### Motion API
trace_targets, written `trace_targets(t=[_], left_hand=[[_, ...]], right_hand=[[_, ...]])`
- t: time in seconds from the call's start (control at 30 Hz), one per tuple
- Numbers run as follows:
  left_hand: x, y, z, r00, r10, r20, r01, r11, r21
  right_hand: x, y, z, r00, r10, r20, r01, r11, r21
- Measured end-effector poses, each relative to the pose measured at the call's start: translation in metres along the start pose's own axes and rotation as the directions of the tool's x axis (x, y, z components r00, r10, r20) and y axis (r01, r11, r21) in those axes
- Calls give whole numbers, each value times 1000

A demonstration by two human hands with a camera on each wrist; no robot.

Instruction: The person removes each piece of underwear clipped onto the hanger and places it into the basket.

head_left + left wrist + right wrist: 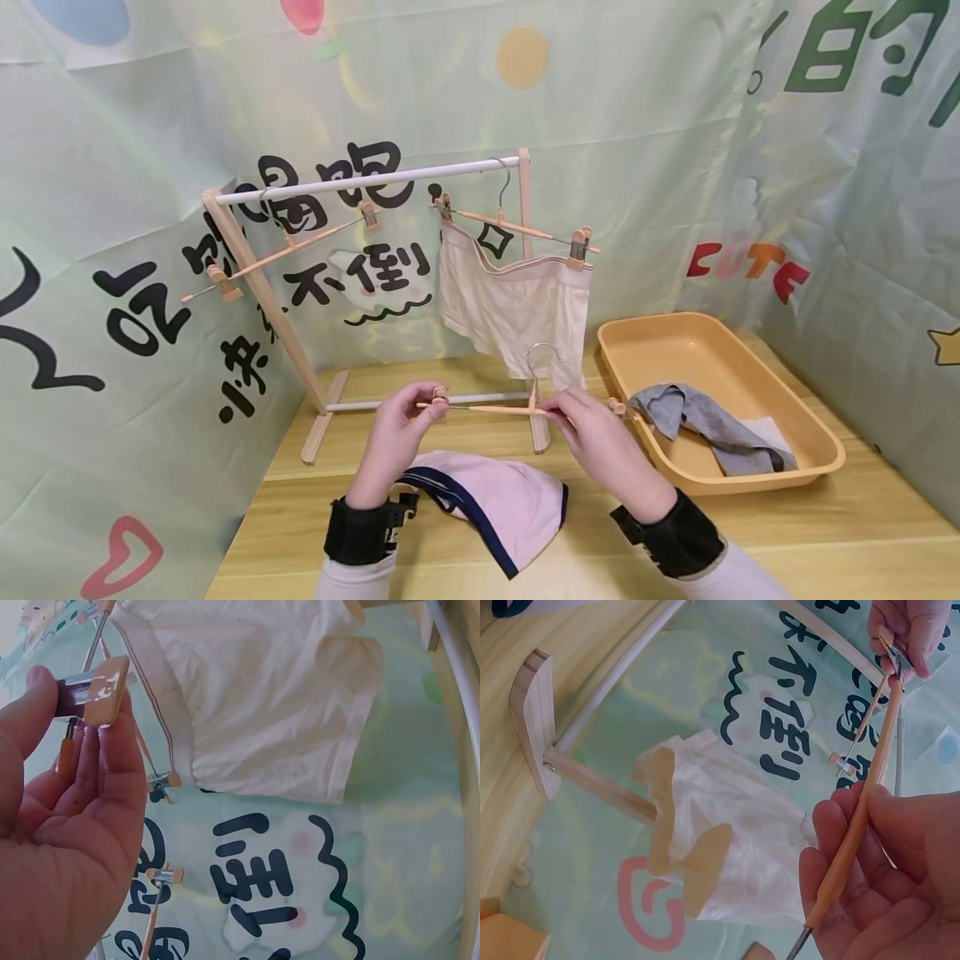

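Observation:
A clip hanger (491,409) with a metal hook is held level between the two hands, above the table. My left hand (397,433) pinches the clip (103,691) at the hanger's left end between thumb and fingers. Around the orange bar (851,847), beside the hook, the thumb and fingers of my right hand (600,442) are curled. No garment hangs from this hanger. Below the hands, a pink garment (517,500) with navy trim lies folded on the table. Cream underpants (510,292) hang by clips from another hanger (517,227) behind.
A small rack (375,177) with wooden posts and a white rail stands at the back. On its left side hangs a bare clip hanger (292,247). An orange tray (697,329) at the right contains a grey cloth (712,425) and something white. Printed fabric surrounds the table.

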State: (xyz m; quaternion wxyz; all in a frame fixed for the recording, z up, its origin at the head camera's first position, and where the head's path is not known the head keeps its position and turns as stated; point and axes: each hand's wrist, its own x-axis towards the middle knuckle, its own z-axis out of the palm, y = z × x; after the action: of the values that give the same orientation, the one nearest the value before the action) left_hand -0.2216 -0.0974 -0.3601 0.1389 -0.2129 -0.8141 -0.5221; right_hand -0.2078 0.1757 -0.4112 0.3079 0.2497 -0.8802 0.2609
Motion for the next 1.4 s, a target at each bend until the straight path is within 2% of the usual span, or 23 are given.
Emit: trace_targets(t=[0.17,0.4,0.8,1.03,1.27,1.4], left_hand=[[0,1,0,999,7,-33,-7,1000,17],[0,3,-3,998,37,-49,-37,999,14],[-1,1,-5,996,77,-51,-75,997,33],[-1,-1,-7,995,72,-64,-70,997,40],[3,-31,-15,993,84,-79,-80,995,54],[2,-37,-22,991,81,-104,-77,996,47]], right_hand=[[0,-1,2,1000,-5,-2,5,1000,-14],[0,-2,2,1000,-9,-2,9,1000,-24],[0,-1,3,1000,-27,-7,27,1000,-5],[0,-3,1,1000,-13,5,13,1000,1],[0,-4,1,1000,-13,9,13,1000,-2],[0,-3,2,1000,-19,1,19,1000,-13]])
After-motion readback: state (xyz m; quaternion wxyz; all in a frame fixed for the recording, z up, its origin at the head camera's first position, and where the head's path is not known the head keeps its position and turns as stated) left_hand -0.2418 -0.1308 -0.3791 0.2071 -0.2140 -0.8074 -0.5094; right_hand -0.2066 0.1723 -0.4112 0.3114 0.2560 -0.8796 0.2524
